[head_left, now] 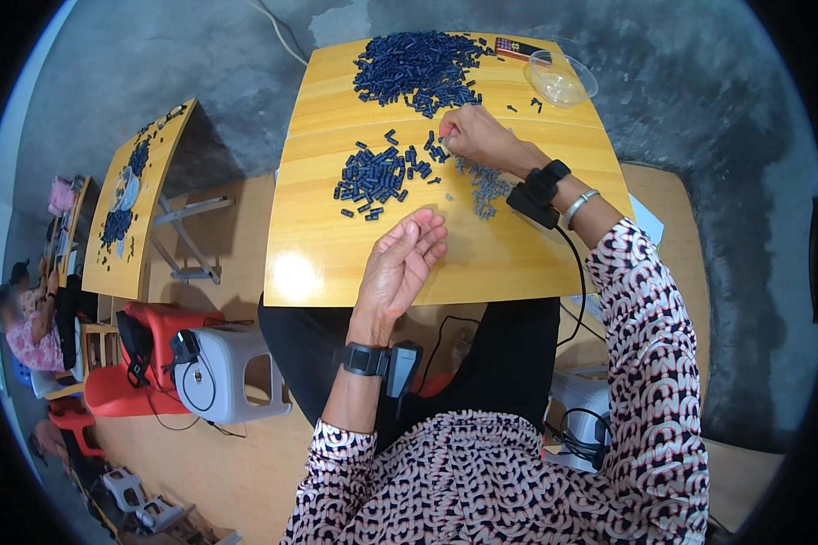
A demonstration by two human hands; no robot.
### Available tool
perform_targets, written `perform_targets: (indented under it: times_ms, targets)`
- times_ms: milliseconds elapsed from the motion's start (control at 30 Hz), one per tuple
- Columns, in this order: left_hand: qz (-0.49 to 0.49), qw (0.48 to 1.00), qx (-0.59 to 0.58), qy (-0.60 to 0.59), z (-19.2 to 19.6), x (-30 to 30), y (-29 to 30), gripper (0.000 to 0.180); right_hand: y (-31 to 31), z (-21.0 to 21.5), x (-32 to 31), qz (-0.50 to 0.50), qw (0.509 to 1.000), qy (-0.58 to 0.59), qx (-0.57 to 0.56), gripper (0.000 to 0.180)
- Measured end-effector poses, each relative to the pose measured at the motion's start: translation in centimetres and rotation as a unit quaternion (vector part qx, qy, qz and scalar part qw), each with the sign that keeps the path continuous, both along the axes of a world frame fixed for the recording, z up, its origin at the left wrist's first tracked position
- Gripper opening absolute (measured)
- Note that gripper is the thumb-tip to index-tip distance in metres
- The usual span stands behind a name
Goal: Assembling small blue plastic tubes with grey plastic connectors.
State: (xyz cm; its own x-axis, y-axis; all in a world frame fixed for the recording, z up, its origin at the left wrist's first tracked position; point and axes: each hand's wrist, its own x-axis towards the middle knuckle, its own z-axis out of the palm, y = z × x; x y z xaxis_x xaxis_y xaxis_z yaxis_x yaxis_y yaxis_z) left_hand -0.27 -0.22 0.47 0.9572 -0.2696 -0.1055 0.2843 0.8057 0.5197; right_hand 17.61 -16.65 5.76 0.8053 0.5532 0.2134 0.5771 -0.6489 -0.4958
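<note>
We log the right hand (475, 136) stretched out to the far middle of the tabletop (336, 245), fingers pinched together at their tips on what looks like one small dark piece; the piece itself is too small for us to make out clearly. The left hand (400, 263) hovers nearer, above the tabletop's near-middle, palm turned up, fingers loosely curled and half open. We cannot tell whether anything lies in the palm.

The relation that matters: the small scatter of dark blue pieces (373, 177) lies just left of the right fingertips and just beyond the left hand. We judge the right hand the nearer of the two, practically touching the scatter's right fringe. The individual pieces are short rods with their long axes pointing every way, so no common axis can be given.

A thinner patch of greyer pieces (486, 186) lies under the right wrist, toward the near right. Farther off, at the far edge, sits the large heap of dark blue pieces (418, 68), well beyond both hands. A clear plastic bowl (561, 79) stands at the far right corner.
</note>
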Motion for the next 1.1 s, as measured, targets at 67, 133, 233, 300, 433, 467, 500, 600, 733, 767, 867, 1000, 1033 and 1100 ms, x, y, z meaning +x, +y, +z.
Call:
perform_targets:
  times_ms: [67, 133, 233, 300, 433, 467, 500, 600, 733, 767, 867, 1000, 1033, 1100]
  targets:
    - [0.019, 1.000, -0.011, -0.009, -0.2, 0.0, 0.1, 0.026, 0.0, 1.6, -1.7, -0.012, 0.997, 0.047, 0.063, 0.012]
    - [0.031, 0.999, -0.006, -0.011, -0.1, 0.1, 0.0, 0.026, -0.2, 2.6, -3.9, -0.008, 0.990, 0.092, 0.108, 0.013]
    - [0.052, 0.998, 0.005, -0.022, 0.0, 0.1, -0.1, 0.026, -0.2, 1.4, -6.7, 0.016, 0.962, 0.167, 0.214, 0.014]
    - [0.061, 0.998, 0.009, -0.030, -0.2, 0.2, -0.3, 0.025, -0.1, 0.5, -8.6, 0.036, 0.941, 0.198, 0.273, 0.013]
    - [0.076, 0.996, 0.024, -0.039, -0.4, 0.3, -0.4, 0.025, 0.0, -0.4, -11.3, 0.033, 0.935, 0.181, 0.302, 0.013]
    - [0.058, 0.997, 0.004, -0.046, -0.5, 0.4, -0.2, 0.024, 0.1, -0.5, -11.7, 0.037, 0.934, 0.192, 0.298, 0.013]
    - [0.040, 0.998, -0.015, -0.053, -0.6, 0.5, -0.1, 0.022, 0.1, -0.6, -11.9, 0.041, 0.933, 0.203, 0.293, 0.014]
    - [0.033, 0.998, -0.015, -0.048, -0.6, 0.5, -0.1, 0.018, 0.3, -0.2, -12.5, 0.062, 0.950, 0.078, 0.296, 0.015]
    - [0.034, 0.998, 0.006, -0.057, -0.3, 0.3, -0.4, 0.016, 0.0, 0.0, -12.6, 0.113, 0.961, -0.031, 0.251, 0.020]
    - [0.039, 0.997, 0.029, -0.064, -0.3, 0.2, -0.4, 0.016, 0.0, -0.1, -12.8, 0.122, 0.959, -0.067, 0.246, 0.024]
    - [0.040, 0.995, 0.052, -0.070, -0.5, 0.2, -0.4, 0.016, 0.1, 0.1, -13.5, 0.126, 0.955, -0.115, 0.241, 0.029]
    - [0.012, 0.995, 0.055, -0.084, -0.8, 0.3, -0.1, 0.023, 0.6, 0.2, -14.4, 0.104, 0.954, -0.127, 0.251, 0.032]
    - [0.012, 0.995, 0.055, -0.084, -0.9, 0.3, -0.1, 0.023, 0.7, 0.2, -14.6, 0.103, 0.954, -0.127, 0.251, 0.032]
    - [0.010, 0.995, 0.052, -0.089, -1.0, 0.2, 0.0, 0.022, 0.9, 0.1, -14.7, 0.099, 0.954, -0.125, 0.253, 0.031]
